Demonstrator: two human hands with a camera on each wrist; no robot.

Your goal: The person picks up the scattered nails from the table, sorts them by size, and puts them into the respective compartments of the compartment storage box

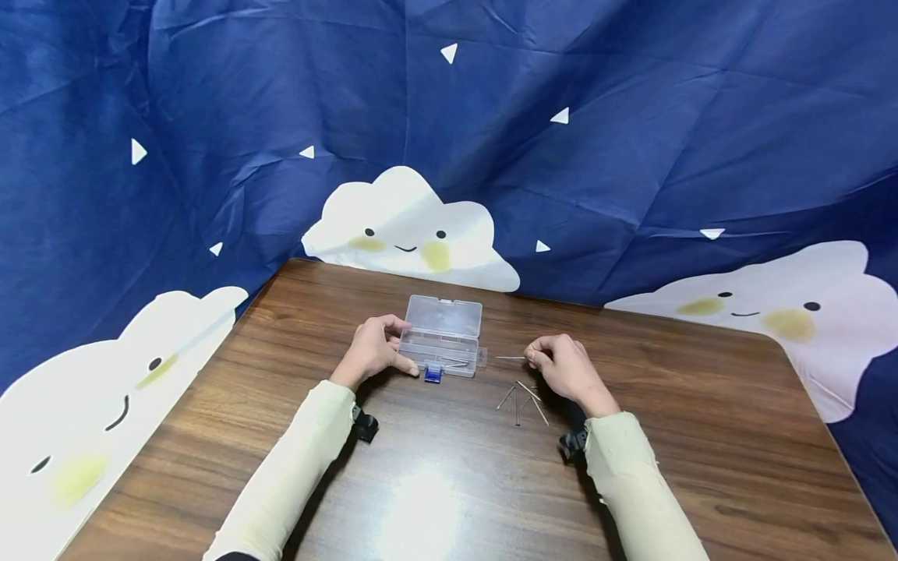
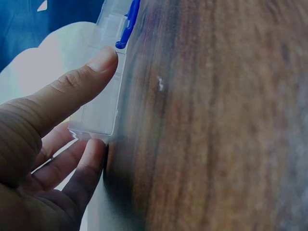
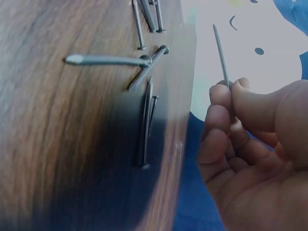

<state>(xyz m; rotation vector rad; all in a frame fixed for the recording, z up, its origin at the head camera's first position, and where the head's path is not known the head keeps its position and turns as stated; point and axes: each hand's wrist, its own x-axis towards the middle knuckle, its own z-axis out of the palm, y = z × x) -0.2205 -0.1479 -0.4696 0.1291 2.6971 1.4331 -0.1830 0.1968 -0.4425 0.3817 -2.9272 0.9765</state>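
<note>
A clear plastic box (image 1: 436, 343) stands on the table with its lid (image 1: 445, 315) raised at the back. Its front carries a blue latch (image 1: 433, 374), and a few nails (image 1: 456, 363) lie in the front part. My left hand (image 1: 372, 351) holds the box's left end, thumb along the front wall and fingers at the end, as the left wrist view shows. To the right of the box, my right hand (image 1: 567, 368) pinches a nail (image 3: 221, 55) between thumb and fingers, its point outward toward the box. Several loose nails (image 1: 517, 405) lie scattered below that hand.
The brown wooden table (image 1: 449, 436) reaches back to a dark blue cloth (image 1: 631, 156) with white clouds. A small clear tab (image 1: 482, 357) juts from the box's right end. Black wrist straps (image 1: 574, 444) sit over pale sleeves.
</note>
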